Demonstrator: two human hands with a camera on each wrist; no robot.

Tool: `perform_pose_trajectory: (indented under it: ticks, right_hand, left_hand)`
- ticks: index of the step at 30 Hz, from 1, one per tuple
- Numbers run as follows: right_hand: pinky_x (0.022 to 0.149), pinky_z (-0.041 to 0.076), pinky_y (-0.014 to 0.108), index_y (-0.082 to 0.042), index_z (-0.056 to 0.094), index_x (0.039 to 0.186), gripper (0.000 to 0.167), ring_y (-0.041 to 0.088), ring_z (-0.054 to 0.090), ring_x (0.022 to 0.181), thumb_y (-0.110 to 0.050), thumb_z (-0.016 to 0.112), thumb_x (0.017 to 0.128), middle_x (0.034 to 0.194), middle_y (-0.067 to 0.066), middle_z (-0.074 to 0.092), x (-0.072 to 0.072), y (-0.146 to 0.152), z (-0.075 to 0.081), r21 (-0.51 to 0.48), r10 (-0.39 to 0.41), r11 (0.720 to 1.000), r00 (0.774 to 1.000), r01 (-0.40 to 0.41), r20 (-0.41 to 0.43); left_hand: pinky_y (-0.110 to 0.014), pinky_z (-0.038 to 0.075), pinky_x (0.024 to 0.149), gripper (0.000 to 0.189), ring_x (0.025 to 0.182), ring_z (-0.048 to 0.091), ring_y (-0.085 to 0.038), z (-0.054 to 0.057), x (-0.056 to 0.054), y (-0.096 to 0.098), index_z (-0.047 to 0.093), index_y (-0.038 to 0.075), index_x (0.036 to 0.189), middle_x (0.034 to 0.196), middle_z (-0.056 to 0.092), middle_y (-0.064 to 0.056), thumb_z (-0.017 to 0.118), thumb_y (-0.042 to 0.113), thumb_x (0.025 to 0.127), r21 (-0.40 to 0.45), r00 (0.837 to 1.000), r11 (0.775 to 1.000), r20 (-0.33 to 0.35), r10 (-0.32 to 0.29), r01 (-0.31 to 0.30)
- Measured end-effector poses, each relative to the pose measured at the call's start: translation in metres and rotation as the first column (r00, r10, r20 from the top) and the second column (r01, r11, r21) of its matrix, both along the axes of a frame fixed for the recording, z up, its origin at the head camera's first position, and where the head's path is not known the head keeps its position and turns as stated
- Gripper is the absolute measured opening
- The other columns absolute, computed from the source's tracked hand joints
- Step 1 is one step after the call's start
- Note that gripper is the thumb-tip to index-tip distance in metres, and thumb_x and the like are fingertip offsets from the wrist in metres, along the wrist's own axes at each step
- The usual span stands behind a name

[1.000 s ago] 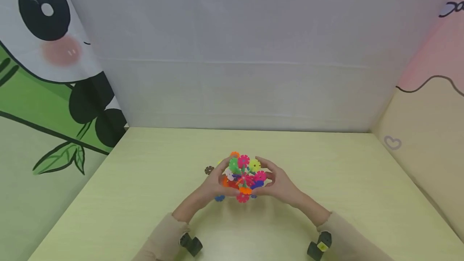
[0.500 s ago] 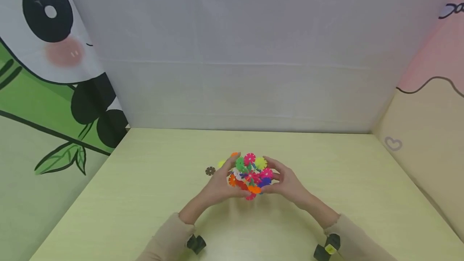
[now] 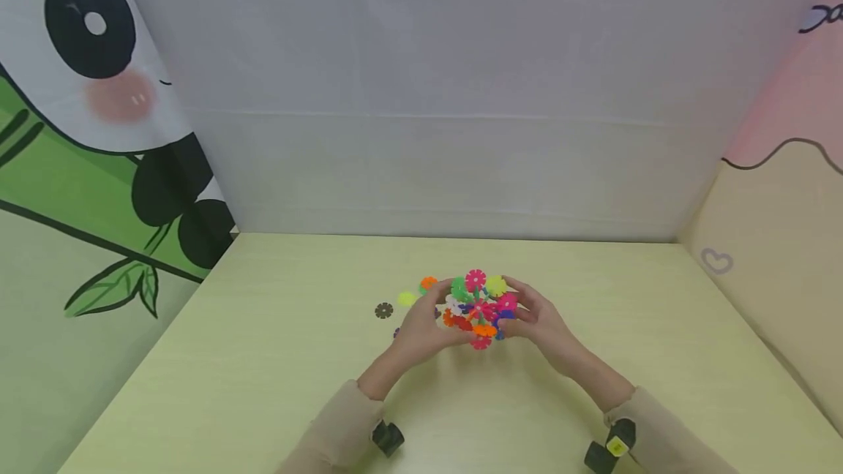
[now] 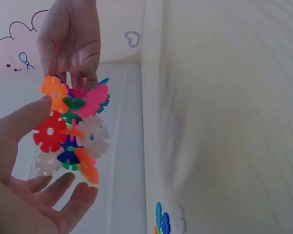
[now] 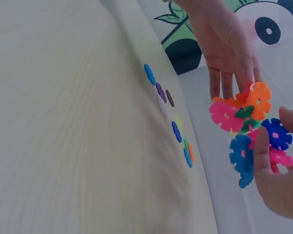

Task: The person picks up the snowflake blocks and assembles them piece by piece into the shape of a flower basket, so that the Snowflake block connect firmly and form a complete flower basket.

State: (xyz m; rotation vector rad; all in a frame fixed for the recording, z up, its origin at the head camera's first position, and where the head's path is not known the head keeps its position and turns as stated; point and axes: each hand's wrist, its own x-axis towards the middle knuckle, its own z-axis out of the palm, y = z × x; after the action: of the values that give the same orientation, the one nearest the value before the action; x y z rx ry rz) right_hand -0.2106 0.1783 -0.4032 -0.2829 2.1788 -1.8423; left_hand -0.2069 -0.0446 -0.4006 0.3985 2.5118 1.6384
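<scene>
A ball-shaped cluster of interlocking plastic flower discs [image 3: 482, 309] is held up off the table between both hands. It mixes pink, red, orange, green, yellow, white and blue notched pieces. My left hand [image 3: 421, 328] grips its left side, thumb low at the front and fingers behind. On the opposite side my right hand [image 3: 546, 328] pinches the cluster near its blue and pink discs. In the left wrist view the left thumb touches an orange disc [image 4: 53, 92]. The right wrist view has the right thumb and a finger around a dark blue disc [image 5: 276, 134].
Loose discs lie on the pale table [image 3: 276, 357] left of the cluster: a dark brown disc [image 3: 384, 311], a yellow disc [image 3: 406, 299] and an orange disc [image 3: 429, 282]; several more show in the right wrist view. A white backdrop [image 3: 421, 167] stands behind the table.
Both hands have carried the cluster to the right and slightly up in the head view. The brown and yellow discs on the table are less covered by the left hand.
</scene>
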Motion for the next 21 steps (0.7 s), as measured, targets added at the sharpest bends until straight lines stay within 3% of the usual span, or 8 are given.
perform_pose_trajectory:
  ticks: [6, 12, 21]
  right_hand:
    - [0.093, 0.057, 0.024, -0.011, 0.026, 0.156, 0.065, 0.030, 0.057, 0.127, -0.009, 0.056, 0.098, 0.152, 0.024, 0.039, -0.011, 0.013, -0.010, -0.006, -0.102, 0.995, 0.993, 0.103, 0.065]
    - [0.099, 0.054, 0.027, -0.011, 0.024, 0.157, 0.062, 0.020, 0.056, 0.123, -0.011, 0.051, 0.101, 0.154, 0.026, 0.033, -0.018, 0.028, -0.014, -0.041, -0.150, 0.986, 0.975, 0.159, 0.166]
    - [0.093, 0.056, 0.023, -0.005, 0.020, 0.157, 0.064, 0.016, 0.058, 0.114, -0.008, 0.051, 0.100, 0.152, 0.029, 0.032, -0.028, 0.054, -0.015, 0.053, -0.108, 0.993, 0.989, 0.103, 0.102]
  left_hand:
    - [-0.036, 0.059, 0.080, 0.080, 0.109, 0.059, -0.029, -0.008, -0.015, 0.023, 0.040, 0.006, 0.146, 0.140, 0.052, -0.019, 0.082, 0.012, 0.078, -0.004, 1.000, 1.000, 0.020, 0.013, -0.012]
    - [-0.035, 0.061, 0.081, 0.080, 0.098, 0.066, -0.028, -0.022, -0.024, 0.045, 0.036, 0.006, 0.149, 0.139, 0.051, -0.022, 0.080, 0.010, 0.082, 0.014, 0.999, 1.000, 0.054, 0.006, -0.006]
    - [-0.028, 0.059, 0.077, 0.078, 0.088, 0.064, -0.019, -0.030, -0.041, 0.071, 0.040, 0.007, 0.146, 0.131, 0.057, -0.019, 0.082, 0.012, 0.080, -0.001, 0.998, 1.000, 0.059, 0.024, -0.024]
